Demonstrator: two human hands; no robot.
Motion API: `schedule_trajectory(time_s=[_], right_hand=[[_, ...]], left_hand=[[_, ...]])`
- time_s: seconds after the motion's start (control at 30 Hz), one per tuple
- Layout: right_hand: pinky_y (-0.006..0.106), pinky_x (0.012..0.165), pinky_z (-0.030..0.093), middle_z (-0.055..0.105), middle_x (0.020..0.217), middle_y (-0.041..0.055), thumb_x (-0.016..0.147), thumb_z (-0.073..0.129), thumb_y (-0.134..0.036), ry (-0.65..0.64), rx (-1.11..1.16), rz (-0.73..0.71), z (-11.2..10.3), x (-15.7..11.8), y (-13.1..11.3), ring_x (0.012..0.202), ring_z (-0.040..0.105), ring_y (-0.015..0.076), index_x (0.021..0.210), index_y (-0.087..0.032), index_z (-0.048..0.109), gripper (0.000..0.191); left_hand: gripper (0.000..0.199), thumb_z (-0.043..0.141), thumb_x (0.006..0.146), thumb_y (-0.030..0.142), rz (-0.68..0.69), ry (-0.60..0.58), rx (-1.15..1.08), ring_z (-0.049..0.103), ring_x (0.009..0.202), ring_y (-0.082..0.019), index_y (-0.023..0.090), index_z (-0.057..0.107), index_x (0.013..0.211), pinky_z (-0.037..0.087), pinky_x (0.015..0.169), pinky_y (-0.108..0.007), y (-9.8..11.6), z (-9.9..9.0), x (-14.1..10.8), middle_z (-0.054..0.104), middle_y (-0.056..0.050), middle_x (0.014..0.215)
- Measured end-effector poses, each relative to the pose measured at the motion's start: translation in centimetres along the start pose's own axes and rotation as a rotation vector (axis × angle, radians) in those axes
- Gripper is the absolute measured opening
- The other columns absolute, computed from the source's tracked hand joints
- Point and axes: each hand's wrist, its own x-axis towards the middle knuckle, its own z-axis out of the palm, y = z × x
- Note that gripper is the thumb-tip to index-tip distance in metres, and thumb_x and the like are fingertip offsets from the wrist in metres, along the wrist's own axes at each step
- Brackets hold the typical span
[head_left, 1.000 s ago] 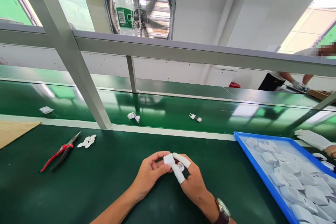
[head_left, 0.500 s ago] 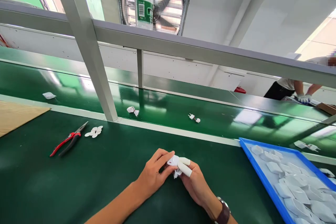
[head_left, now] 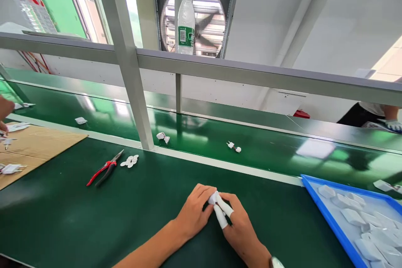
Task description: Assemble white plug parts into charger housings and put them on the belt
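Note:
Both my hands meet low in the middle of the dark green bench. My left hand point(head_left: 194, 212) and my right hand point(head_left: 239, 229) pinch one small white plastic part point(head_left: 213, 197) between their fingertips. Two fingers of my right hand wear white finger cots. The part is mostly hidden by my fingers. A watch shows at my right wrist at the bottom edge.
Red-handled pliers point(head_left: 105, 168) and small white discs point(head_left: 130, 161) lie to the left. A blue tray point(head_left: 317, 204) of white parts stands at the right. White parts point(head_left: 234, 147) sit on the green conveyor point(head_left: 201, 134). Cardboard point(head_left: 34, 146) lies far left by another person's hand point(head_left: 4, 111).
The view has swung left and down a little. My hands have closed tighter together on the white part, which now shows less between my fingers.

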Motion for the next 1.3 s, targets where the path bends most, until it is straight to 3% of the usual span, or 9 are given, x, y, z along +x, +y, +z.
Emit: schedule_trajectory(time_s=[0.17, 0.3, 0.47, 0.6, 0.8, 0.9, 1.0, 1.17, 1.3], right_hand=[[0.03, 0.083, 0.061, 0.074, 0.103, 0.0056, 0.105, 0.044, -0.025, 0.039, 0.191, 0.243, -0.9, 0.4, 0.5, 0.091, 0.073, 0.0187, 0.122, -0.025, 0.067, 0.029], [0.032, 0.09, 0.06, 0.072, 0.111, 0.0069, 0.104, 0.044, -0.022, 0.185, 0.096, 0.203, -1.4, 0.4, 1.6, 0.1, 0.072, 0.0196, 0.127, -0.024, 0.063, 0.029], [0.037, 0.082, 0.057, 0.069, 0.109, 0.0096, 0.099, 0.051, -0.013, 0.105, -0.224, -0.074, -0.8, 0.0, 2.2, 0.094, 0.066, 0.0224, 0.133, -0.021, 0.055, 0.035], [0.034, 0.067, 0.049, 0.067, 0.094, 0.0079, 0.095, 0.044, -0.006, -0.009, -0.368, -0.127, 0.2, -0.6, 2.6, 0.077, 0.059, 0.0206, 0.107, -0.018, 0.061, 0.024], [0.032, 0.058, 0.034, 0.06, 0.075, 0.0052, 0.09, 0.046, -0.012, 0.046, -0.44, -0.211, 1.7, -1.3, 3.9, 0.065, 0.049, 0.0178, 0.07, -0.02, 0.053, 0.022], [0.031, 0.056, 0.03, 0.056, 0.067, 0.0033, 0.092, 0.05, -0.016, 0.069, -0.495, -0.255, 3.0, -1.5, 4.5, 0.062, 0.046, 0.016, 0.059, -0.02, 0.048, 0.033], [0.031, 0.057, 0.029, 0.051, 0.06, 0.0011, 0.094, 0.055, -0.016, -0.003, -0.567, -0.271, 4.1, -1.8, 5.0, 0.06, 0.045, 0.0146, 0.054, -0.02, 0.046, 0.042], [0.031, 0.056, 0.029, 0.053, 0.06, 0.001, 0.087, 0.07, -0.035, -0.228, -0.632, -0.278, 3.4, -1.4, 4.9, 0.06, 0.044, 0.0149, 0.052, -0.019, 0.048, 0.044], [0.031, 0.06, 0.035, 0.059, 0.066, 0.0009, 0.088, 0.069, -0.045, -0.314, -0.688, -0.174, 1.4, -0.3, 4.3, 0.066, 0.051, 0.0164, 0.062, -0.02, 0.056, 0.038]], left_hand=[[0.036, 0.067, 0.086, 0.016, -0.223, -0.047, -0.108, 0.068, 0.102, -0.022, 0.026, 0.064, 0.121, 0.058, 0.094, -0.038, 0.7, -0.2, 0.0, 0.072, -0.004, 0.112], [0.038, 0.065, 0.083, 0.016, -0.341, -0.136, -0.029, 0.069, 0.103, -0.02, 0.028, 0.065, 0.119, 0.057, 0.096, -0.035, -0.3, -0.5, 0.8, 0.072, -0.003, 0.114], [0.03, 0.065, 0.084, 0.02, -0.454, -0.143, 0.223, 0.069, 0.111, -0.022, 0.023, 0.064, 0.114, 0.052, 0.102, -0.033, -6.0, -3.0, 7.3, 0.074, -0.004, 0.116], [0.025, 0.064, 0.085, 0.026, -0.593, -0.046, 0.423, 0.067, 0.118, -0.035, 0.018, 0.064, 0.109, 0.05, 0.101, -0.048, -11.5, -6.1, 13.1, 0.075, -0.014, 0.115], [0.051, 0.064, 0.079, 0.018, -0.621, 0.004, 0.64, 0.049, 0.137, -0.047, 0.011, 0.057, 0.129, 0.041, 0.108, -0.064, -13.8, -8.2, 13.5, 0.063, -0.026, 0.135], [0.066, 0.052, 0.084, 0.012, -0.413, -0.034, 0.68, 0.023, 0.155, -0.034, 0.014, 0.042, 0.149, 0.028, 0.122, -0.054, -12.3, -6.4, 13.0, 0.04, -0.019, 0.16], [0.061, 0.049, 0.09, 0.016, -0.186, -0.194, 0.622, 0.031, 0.153, -0.023, 0.025, 0.044, 0.15, 0.033, 0.12, -0.04, -11.1, -2.6, 14.2, 0.047, -0.005, 0.158], [0.051, 0.051, 0.091, 0.025, -0.114, -0.251, 0.574, 0.035, 0.148, -0.039, 0.021, 0.054, 0.142, 0.035, 0.114, -0.056, -11.0, 3.3, 18.3, 0.059, -0.015, 0.146], [0.033, 0.045, 0.089, 0.023, -0.123, -0.237, 0.538, 0.051, 0.131, -0.045, 0.014, 0.069, 0.109, 0.035, 0.109, -0.065, -11.5, 4.4, 19.8, 0.07, -0.024, 0.119]])
